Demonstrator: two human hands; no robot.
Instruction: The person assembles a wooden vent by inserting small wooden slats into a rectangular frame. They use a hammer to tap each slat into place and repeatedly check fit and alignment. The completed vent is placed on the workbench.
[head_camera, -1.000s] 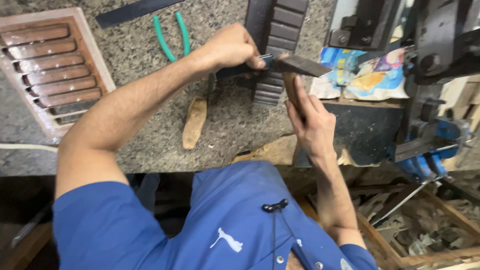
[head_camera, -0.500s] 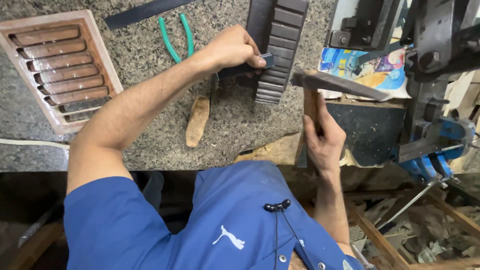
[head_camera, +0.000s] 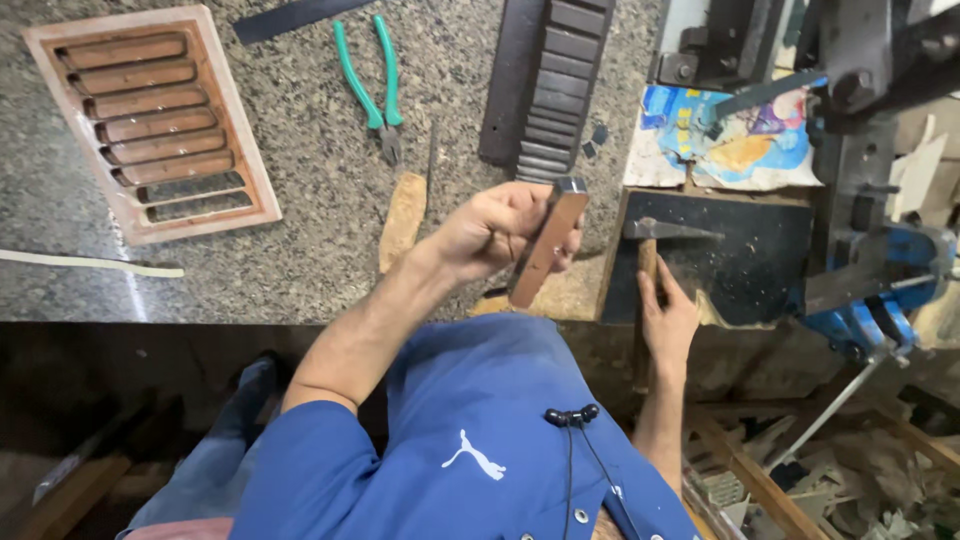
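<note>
Left hand: fingers curled shut around a brown wooden strip with a dark metal cap at its far end. Strip is held tilted, lifted off the granite bench, capped end away from the body, lower end poking out below the fingers.

Right hand: fingers wrapped on the wooden handle of a hammer. Hammer head lies beyond the fingertips, resting on a dark plate at the bench edge. Grip closed, thumb along the handle.

Beyond the left knuckles: a dark ribbed strip lying on the bench. To the left of those fingers: a loose wooden slat, and farther off green-handled pliers. Well apart, far left: a wooden tray holding brown slats in slots, two slots open.

Past the hammer head: a painted paper sheet. To the right of the right fingers: a blue machine.
</note>
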